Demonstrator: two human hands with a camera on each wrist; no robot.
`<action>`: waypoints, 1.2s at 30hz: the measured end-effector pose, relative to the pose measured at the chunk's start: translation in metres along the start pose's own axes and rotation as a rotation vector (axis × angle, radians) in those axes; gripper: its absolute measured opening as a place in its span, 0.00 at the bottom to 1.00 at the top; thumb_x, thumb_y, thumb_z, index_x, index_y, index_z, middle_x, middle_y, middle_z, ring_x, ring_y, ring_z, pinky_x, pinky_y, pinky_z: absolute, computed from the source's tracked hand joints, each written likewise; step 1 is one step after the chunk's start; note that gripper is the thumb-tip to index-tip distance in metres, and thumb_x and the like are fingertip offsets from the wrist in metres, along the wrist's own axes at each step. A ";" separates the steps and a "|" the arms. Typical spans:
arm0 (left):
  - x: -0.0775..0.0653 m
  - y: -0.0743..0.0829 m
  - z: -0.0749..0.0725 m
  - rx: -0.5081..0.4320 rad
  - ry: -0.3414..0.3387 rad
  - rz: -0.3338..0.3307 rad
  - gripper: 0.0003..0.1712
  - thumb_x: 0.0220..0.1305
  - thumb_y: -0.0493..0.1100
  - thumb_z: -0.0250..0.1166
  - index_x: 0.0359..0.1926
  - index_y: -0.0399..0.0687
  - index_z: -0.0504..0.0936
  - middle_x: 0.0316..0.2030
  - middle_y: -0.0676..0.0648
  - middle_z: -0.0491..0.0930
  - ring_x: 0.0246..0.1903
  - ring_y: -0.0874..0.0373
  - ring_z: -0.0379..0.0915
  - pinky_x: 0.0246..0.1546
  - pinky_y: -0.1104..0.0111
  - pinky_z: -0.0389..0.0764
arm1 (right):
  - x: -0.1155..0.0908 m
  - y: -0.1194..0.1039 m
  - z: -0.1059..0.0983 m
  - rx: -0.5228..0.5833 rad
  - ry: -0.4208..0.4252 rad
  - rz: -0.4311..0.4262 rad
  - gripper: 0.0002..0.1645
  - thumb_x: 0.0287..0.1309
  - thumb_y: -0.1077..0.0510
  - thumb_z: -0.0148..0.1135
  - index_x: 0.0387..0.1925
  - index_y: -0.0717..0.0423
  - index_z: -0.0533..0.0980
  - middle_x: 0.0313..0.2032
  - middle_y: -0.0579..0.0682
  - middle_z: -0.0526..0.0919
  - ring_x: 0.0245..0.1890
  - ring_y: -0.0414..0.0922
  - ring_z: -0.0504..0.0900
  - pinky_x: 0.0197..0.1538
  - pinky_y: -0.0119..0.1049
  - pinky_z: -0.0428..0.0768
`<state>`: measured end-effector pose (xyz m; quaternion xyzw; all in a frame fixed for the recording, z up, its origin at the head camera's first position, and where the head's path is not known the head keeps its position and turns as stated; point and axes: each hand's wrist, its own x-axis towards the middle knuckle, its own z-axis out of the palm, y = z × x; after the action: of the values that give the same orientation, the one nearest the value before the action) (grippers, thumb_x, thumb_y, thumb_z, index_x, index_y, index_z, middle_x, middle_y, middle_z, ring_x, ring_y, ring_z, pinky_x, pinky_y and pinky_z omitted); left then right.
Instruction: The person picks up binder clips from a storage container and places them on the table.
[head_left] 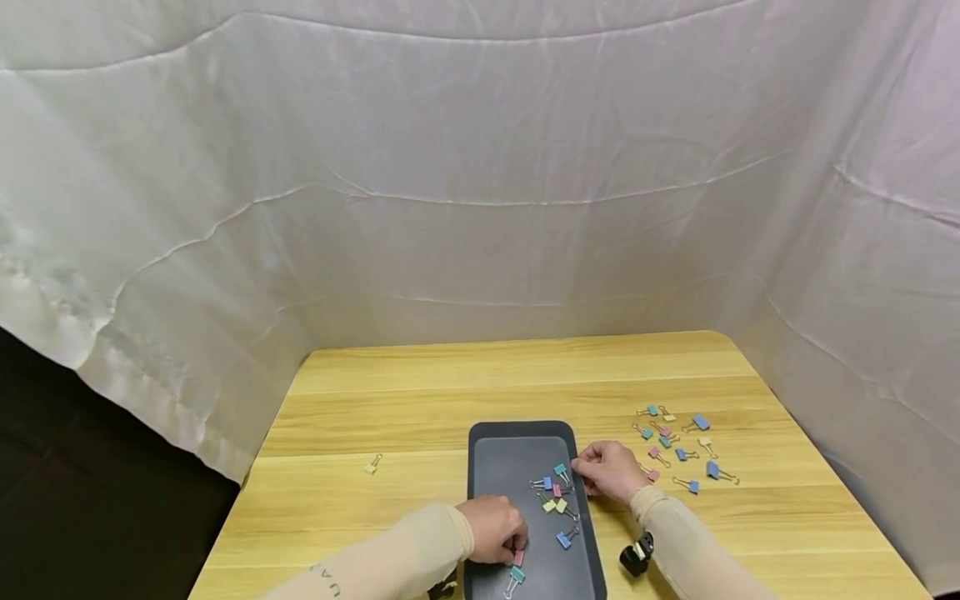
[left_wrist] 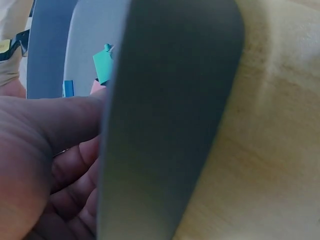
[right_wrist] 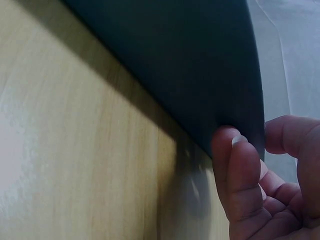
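Observation:
A dark grey tray [head_left: 491,454] lies on the wooden table with several coloured binder clips in it. My left hand [head_left: 491,529] is inside the tray near its left wall, fingers curled, pinching a pink binder clip [head_left: 519,557]. Just in front of that lies a teal binder clip [head_left: 517,575], which also shows in the left wrist view beyond the thumb. My right hand [head_left: 611,471] grips the tray's right wall, its thumb on the inner side and fingers against the outside, as the right wrist view shows. Blue binder clips [head_left: 564,541] and yellow binder clips [head_left: 561,505] lie between the hands.
Right of the tray, several pink, blue, teal and yellow binder clips [head_left: 681,455] are scattered over the table [head_left: 420,392]. A lone yellow binder clip [head_left: 372,467] lies to the left. Pale cloth [head_left: 525,250] hangs behind the table and along its sides.

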<state>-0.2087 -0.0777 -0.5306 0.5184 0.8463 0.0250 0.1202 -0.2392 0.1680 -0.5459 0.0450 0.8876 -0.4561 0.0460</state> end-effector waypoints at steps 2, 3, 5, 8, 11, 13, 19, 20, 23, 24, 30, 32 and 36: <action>0.001 0.000 0.001 0.007 0.016 -0.008 0.06 0.48 0.50 0.70 0.23 0.61 0.80 0.14 0.67 0.67 0.16 0.76 0.60 0.20 0.83 0.63 | 0.000 0.000 0.000 -0.003 0.001 0.000 0.08 0.50 0.57 0.65 0.24 0.57 0.76 0.15 0.48 0.77 0.15 0.43 0.76 0.19 0.35 0.77; 0.001 0.000 0.001 0.010 0.025 -0.012 0.06 0.49 0.50 0.70 0.23 0.61 0.80 0.14 0.67 0.67 0.16 0.76 0.60 0.19 0.83 0.63 | 0.000 0.000 0.000 -0.003 0.001 0.001 0.08 0.50 0.57 0.65 0.24 0.58 0.76 0.15 0.48 0.77 0.15 0.43 0.76 0.19 0.35 0.77; 0.002 -0.001 0.002 0.015 0.042 -0.025 0.08 0.51 0.52 0.68 0.21 0.61 0.79 0.13 0.67 0.66 0.15 0.75 0.59 0.18 0.82 0.63 | 0.000 -0.001 0.000 -0.004 0.000 0.004 0.08 0.50 0.57 0.65 0.25 0.57 0.76 0.15 0.48 0.77 0.15 0.43 0.76 0.19 0.35 0.77; 0.003 -0.003 0.003 0.022 0.072 -0.045 0.10 0.52 0.54 0.67 0.19 0.62 0.78 0.12 0.67 0.66 0.14 0.75 0.59 0.18 0.81 0.63 | 0.001 -0.001 0.000 -0.006 0.000 0.004 0.08 0.50 0.57 0.65 0.24 0.57 0.76 0.15 0.48 0.77 0.15 0.43 0.76 0.19 0.35 0.77; 0.003 -0.006 0.003 0.017 0.110 -0.056 0.10 0.53 0.54 0.66 0.19 0.62 0.78 0.12 0.68 0.67 0.14 0.76 0.59 0.18 0.82 0.64 | 0.001 -0.001 0.000 -0.008 0.000 0.000 0.08 0.50 0.57 0.65 0.24 0.57 0.76 0.15 0.48 0.77 0.15 0.43 0.76 0.19 0.35 0.77; 0.003 -0.009 0.003 -0.001 0.133 -0.059 0.09 0.53 0.53 0.66 0.20 0.61 0.79 0.13 0.68 0.68 0.14 0.77 0.60 0.18 0.83 0.64 | 0.001 -0.001 0.000 -0.006 0.000 -0.002 0.08 0.50 0.57 0.65 0.24 0.57 0.76 0.15 0.48 0.77 0.15 0.43 0.76 0.19 0.35 0.77; 0.002 -0.020 0.003 -0.084 0.219 -0.085 0.08 0.54 0.50 0.65 0.20 0.59 0.81 0.13 0.68 0.69 0.14 0.78 0.60 0.17 0.84 0.64 | 0.000 -0.001 0.000 -0.004 -0.005 0.000 0.08 0.50 0.57 0.65 0.24 0.57 0.76 0.15 0.48 0.77 0.15 0.43 0.75 0.19 0.35 0.77; 0.002 -0.022 0.002 -0.095 0.234 -0.093 0.08 0.54 0.50 0.65 0.20 0.59 0.81 0.13 0.67 0.70 0.14 0.78 0.60 0.17 0.84 0.64 | 0.000 -0.001 0.000 -0.002 -0.006 0.001 0.08 0.50 0.57 0.65 0.24 0.57 0.76 0.15 0.48 0.77 0.15 0.43 0.75 0.19 0.35 0.77; 0.001 -0.026 -0.003 -0.120 0.279 -0.107 0.08 0.55 0.50 0.65 0.21 0.58 0.82 0.15 0.67 0.71 0.15 0.78 0.61 0.18 0.85 0.65 | 0.000 -0.002 -0.001 0.006 -0.008 -0.001 0.07 0.50 0.58 0.64 0.24 0.58 0.76 0.15 0.48 0.77 0.15 0.43 0.76 0.20 0.35 0.77; 0.001 -0.027 -0.005 -0.134 0.290 -0.112 0.08 0.55 0.50 0.65 0.22 0.57 0.82 0.15 0.67 0.72 0.15 0.78 0.61 0.18 0.85 0.65 | 0.000 -0.002 -0.001 0.009 -0.008 -0.002 0.07 0.50 0.58 0.64 0.24 0.58 0.76 0.15 0.48 0.77 0.15 0.43 0.76 0.20 0.35 0.77; -0.005 -0.038 -0.022 -0.245 0.353 -0.165 0.05 0.56 0.48 0.65 0.28 0.55 0.84 0.21 0.65 0.77 0.17 0.78 0.65 0.20 0.84 0.67 | 0.000 -0.003 -0.001 0.019 -0.015 -0.010 0.08 0.50 0.58 0.65 0.24 0.59 0.76 0.15 0.48 0.77 0.15 0.42 0.75 0.20 0.35 0.77; -0.009 -0.046 -0.027 -0.259 0.393 -0.175 0.04 0.56 0.47 0.65 0.29 0.55 0.84 0.23 0.65 0.78 0.18 0.78 0.66 0.20 0.84 0.68 | -0.001 -0.003 -0.001 0.018 -0.015 -0.015 0.08 0.50 0.58 0.65 0.24 0.59 0.76 0.15 0.47 0.77 0.15 0.42 0.76 0.20 0.35 0.77; -0.020 -0.063 -0.038 -0.287 0.465 -0.225 0.04 0.56 0.46 0.65 0.28 0.54 0.84 0.25 0.63 0.79 0.19 0.76 0.67 0.20 0.82 0.70 | 0.000 -0.002 -0.001 0.019 -0.018 -0.020 0.08 0.50 0.58 0.65 0.25 0.59 0.77 0.15 0.48 0.77 0.15 0.42 0.76 0.20 0.35 0.77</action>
<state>-0.2638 -0.1218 -0.5006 0.3794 0.8910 0.2493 -0.0027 -0.2399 0.1676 -0.5433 0.0326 0.8832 -0.4653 0.0493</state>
